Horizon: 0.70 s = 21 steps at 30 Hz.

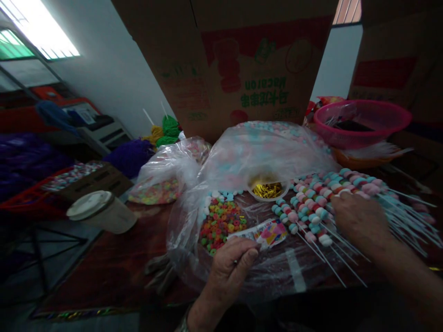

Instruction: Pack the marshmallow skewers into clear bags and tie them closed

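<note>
Left hand (233, 263) is curling thumb to fingers by the packet (272, 232), can't tell on what; right hand (360, 221) is bending down over skewers (311, 197) around it, grip hidden.

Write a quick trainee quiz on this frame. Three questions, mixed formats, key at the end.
1. Multiple choice: what lies in the small round bowl?
A) ring candies
B) gold metallic strips
C) white sticks

2. True or false: in the picture, the white-lidded cup is to the left of the pink basin.

3. Short answer: which of the person's hands is at the candy skewers?

Key:
1. B
2. True
3. The right hand
</note>
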Available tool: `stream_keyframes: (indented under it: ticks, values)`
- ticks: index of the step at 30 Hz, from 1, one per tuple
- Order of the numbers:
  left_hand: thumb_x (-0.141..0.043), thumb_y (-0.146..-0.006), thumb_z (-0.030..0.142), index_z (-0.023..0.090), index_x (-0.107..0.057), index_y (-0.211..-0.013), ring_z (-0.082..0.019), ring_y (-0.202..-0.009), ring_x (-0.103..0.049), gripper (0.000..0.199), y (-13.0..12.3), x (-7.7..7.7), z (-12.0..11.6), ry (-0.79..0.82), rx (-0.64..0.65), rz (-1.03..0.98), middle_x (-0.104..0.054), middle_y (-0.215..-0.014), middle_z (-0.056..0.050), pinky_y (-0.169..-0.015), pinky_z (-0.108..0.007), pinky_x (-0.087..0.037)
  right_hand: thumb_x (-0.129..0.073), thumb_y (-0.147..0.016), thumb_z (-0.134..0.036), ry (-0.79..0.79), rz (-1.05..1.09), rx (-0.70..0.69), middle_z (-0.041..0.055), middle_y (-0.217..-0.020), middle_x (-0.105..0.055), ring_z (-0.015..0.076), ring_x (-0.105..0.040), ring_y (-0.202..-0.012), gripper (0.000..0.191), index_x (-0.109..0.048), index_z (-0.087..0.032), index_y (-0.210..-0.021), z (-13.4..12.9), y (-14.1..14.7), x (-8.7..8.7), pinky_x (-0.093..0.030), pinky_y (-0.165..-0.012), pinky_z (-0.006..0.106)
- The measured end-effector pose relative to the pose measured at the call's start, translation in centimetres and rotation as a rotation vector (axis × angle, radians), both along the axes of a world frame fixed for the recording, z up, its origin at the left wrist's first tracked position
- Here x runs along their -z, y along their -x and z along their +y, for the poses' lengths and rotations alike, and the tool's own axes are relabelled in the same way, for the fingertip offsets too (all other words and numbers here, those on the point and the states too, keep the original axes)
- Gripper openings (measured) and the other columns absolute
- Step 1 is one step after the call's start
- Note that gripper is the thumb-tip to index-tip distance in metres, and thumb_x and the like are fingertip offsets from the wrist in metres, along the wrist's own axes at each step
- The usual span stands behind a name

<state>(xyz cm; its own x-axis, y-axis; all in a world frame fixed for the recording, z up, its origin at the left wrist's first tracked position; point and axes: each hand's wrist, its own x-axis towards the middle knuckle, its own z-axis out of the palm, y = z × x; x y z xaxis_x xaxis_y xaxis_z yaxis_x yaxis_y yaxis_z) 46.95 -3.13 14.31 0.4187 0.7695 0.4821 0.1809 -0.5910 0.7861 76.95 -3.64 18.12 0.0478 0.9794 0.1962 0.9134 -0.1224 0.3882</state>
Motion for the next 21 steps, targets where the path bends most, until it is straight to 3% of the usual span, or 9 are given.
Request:
stream_keyframes:
  ticks: [6, 11, 15, 18, 21]
  values:
    - [-0.054, -0.086, 0.017, 0.018, -0.061, -0.096, -0.011, -0.078, -0.059, 0.012, 0.3, 0.3, 0.8, -0.233, 0.048, 0.084, -0.065, -0.084, 0.000, -0.080, -0.024, -0.039, -0.048, -0.084, -0.010, 0.055, 0.027, -0.106, 0.0104, -0.086, -0.056, 0.0268, -0.054, -0.082, 0.010, -0.057, -0.014, -0.084, -1.0, -1.2, 1.9, -0.035, -0.057, 0.032]
    - [-0.054, -0.087, 0.017, 0.019, -0.059, -0.101, -0.012, -0.082, -0.060, 0.015, 0.1, 0.3, 1.0, -0.329, 0.057, 0.139, -0.066, -0.091, -0.001, -0.084, -0.026, -0.035, -0.042, -0.084, -0.005, 0.066, 0.061, 0.050, 0.0111, -0.084, -0.060, 0.0255, -0.059, -0.077, 0.016, -0.057, -0.013, -0.085, -0.3, 0.6, 1.8, -0.039, -0.057, 0.030]
    - [-0.053, -0.088, 0.018, 0.019, -0.059, -0.103, -0.012, -0.084, -0.060, 0.017, 0.4, 0.5, 0.8, -0.341, 0.043, 0.156, -0.066, -0.092, -0.001, -0.084, -0.026, -0.035, -0.037, -0.084, -0.002, 0.086, 0.099, 0.046, 0.0093, -0.075, -0.062, 0.0251, -0.062, -0.068, 0.023, -0.057, -0.013, -0.083, -0.8, 0.3, 1.7, -0.040, -0.054, 0.030]
    - [-0.054, -0.087, 0.018, 0.020, -0.060, -0.103, -0.012, -0.085, -0.061, 0.017, 0.9, 0.7, 0.9, -0.315, 0.023, 0.159, -0.066, -0.093, -0.001, -0.086, -0.027, -0.035, -0.032, -0.087, -0.007, -0.167, 0.168, -0.129, 0.0087, -0.073, -0.062, 0.0231, -0.062, -0.065, 0.026, -0.057, -0.014, -0.084, -3.1, -1.5, 1.8, -0.042, -0.053, 0.030]
    - [-0.053, -0.088, 0.018, 0.019, -0.061, -0.101, -0.012, -0.082, -0.060, 0.016, 1.1, 0.7, 1.0, -0.298, 0.036, 0.147, -0.066, -0.091, -0.002, -0.083, -0.027, -0.037, -0.037, -0.091, -0.023, -0.449, 0.389, -0.422, 0.0081, -0.089, -0.064, 0.0213, -0.063, -0.075, 0.022, -0.056, -0.017, -0.099, -6.5, -3.0, 1.6, -0.048, -0.065, 0.031]
